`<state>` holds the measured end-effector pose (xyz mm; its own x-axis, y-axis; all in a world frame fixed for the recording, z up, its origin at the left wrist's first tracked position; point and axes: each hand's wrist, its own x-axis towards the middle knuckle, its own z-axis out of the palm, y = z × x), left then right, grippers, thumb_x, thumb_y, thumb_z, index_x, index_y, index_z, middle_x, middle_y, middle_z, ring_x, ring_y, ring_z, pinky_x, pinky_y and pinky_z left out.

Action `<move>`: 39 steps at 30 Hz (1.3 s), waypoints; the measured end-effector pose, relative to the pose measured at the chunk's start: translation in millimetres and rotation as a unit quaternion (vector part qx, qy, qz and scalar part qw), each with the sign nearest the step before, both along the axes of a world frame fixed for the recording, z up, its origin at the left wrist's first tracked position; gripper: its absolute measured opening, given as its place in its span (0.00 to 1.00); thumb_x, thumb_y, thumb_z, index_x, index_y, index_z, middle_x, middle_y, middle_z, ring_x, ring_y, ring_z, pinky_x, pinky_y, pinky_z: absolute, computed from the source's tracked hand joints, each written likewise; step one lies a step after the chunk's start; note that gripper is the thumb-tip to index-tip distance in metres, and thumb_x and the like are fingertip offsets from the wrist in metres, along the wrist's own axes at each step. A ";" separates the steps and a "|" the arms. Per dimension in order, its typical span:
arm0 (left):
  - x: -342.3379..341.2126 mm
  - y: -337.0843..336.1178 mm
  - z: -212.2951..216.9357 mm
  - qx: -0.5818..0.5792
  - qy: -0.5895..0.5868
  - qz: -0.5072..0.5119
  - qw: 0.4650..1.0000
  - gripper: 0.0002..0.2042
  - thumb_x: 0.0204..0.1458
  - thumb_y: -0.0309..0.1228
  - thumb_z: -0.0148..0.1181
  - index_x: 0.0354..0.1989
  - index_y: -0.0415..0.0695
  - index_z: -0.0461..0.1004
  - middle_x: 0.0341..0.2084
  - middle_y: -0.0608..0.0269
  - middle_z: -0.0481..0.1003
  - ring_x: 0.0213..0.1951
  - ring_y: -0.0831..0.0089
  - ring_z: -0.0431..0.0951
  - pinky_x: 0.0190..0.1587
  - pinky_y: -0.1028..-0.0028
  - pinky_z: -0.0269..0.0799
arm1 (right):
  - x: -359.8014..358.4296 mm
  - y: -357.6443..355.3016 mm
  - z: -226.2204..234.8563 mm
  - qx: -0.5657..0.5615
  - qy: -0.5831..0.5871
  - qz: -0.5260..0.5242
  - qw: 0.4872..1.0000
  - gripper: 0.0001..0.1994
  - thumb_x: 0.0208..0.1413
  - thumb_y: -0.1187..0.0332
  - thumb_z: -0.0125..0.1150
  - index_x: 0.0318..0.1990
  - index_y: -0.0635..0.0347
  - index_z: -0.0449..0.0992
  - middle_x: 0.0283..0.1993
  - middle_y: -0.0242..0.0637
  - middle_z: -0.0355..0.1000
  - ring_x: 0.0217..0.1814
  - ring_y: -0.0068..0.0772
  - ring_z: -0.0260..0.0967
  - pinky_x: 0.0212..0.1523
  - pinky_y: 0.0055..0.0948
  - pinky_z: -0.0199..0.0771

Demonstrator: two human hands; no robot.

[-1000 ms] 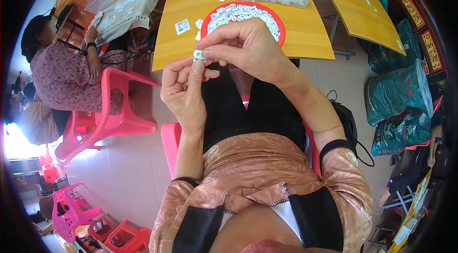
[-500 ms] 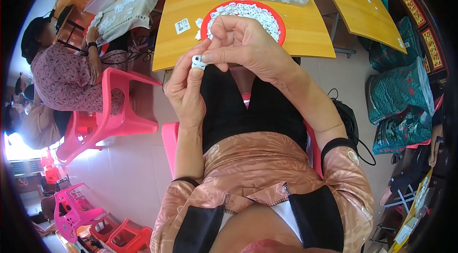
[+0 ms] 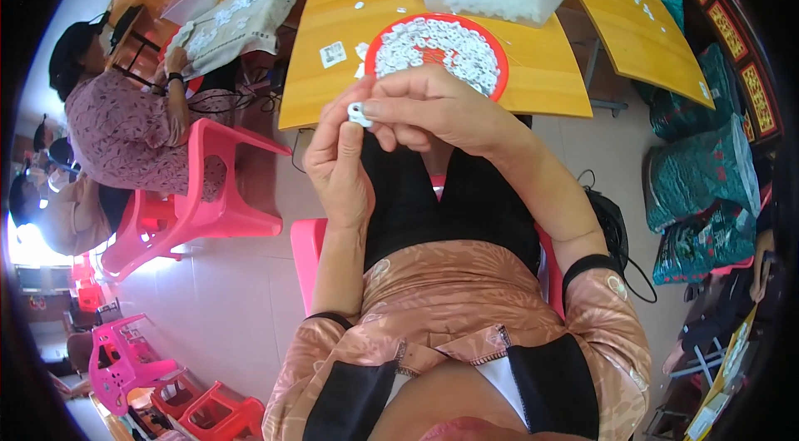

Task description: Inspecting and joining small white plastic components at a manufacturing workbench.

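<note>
Fingertips of the left hand (image 3: 339, 160) and right hand (image 3: 433, 108) are pinching together on a small white ring (image 3: 359, 114), holding it above the lap, just before the red plate (image 3: 491, 52) of white pieces on the yellow table (image 3: 316, 91).

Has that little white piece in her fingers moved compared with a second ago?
No, hardly: the small white piece sits pinched between left hand and right hand, just below the yellow table edge, as before.
</note>
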<state>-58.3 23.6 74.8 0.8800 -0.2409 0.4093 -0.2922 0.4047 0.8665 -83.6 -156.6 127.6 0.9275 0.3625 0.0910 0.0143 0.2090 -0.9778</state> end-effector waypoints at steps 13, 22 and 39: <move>-12.0 56.3 55.1 -0.085 0.096 -0.048 0.991 0.14 0.67 0.27 0.56 0.57 0.35 0.78 0.53 0.57 0.79 0.52 0.72 0.78 0.57 0.73 0.72 | -13.6 74.5 48.6 -0.159 -0.142 -0.074 0.974 0.10 0.71 0.65 0.55 0.48 0.65 0.72 0.26 0.33 0.71 0.28 0.23 0.69 0.31 0.24 0.67; -18.4 61.0 55.7 -0.070 0.014 -0.018 0.997 0.14 0.68 0.26 0.52 0.57 0.35 0.77 0.55 0.58 0.80 0.52 0.77 0.78 0.56 0.76 0.72 | -8.4 93.1 24.2 -0.344 -0.403 -0.238 0.814 0.10 0.56 0.73 0.63 0.42 0.63 0.70 0.24 0.44 0.72 0.22 0.49 0.74 0.22 0.42 0.73; -46.9 38.5 37.8 -0.123 0.068 0.010 0.990 0.16 0.69 0.28 0.52 0.59 0.30 0.75 0.54 0.57 0.78 0.44 0.83 0.74 0.51 0.79 0.72 | -8.6 88.2 2.5 -0.343 -0.502 -0.314 0.730 0.10 0.50 0.66 0.66 0.31 0.58 0.68 0.19 0.38 0.68 0.18 0.41 0.71 0.19 0.38 0.69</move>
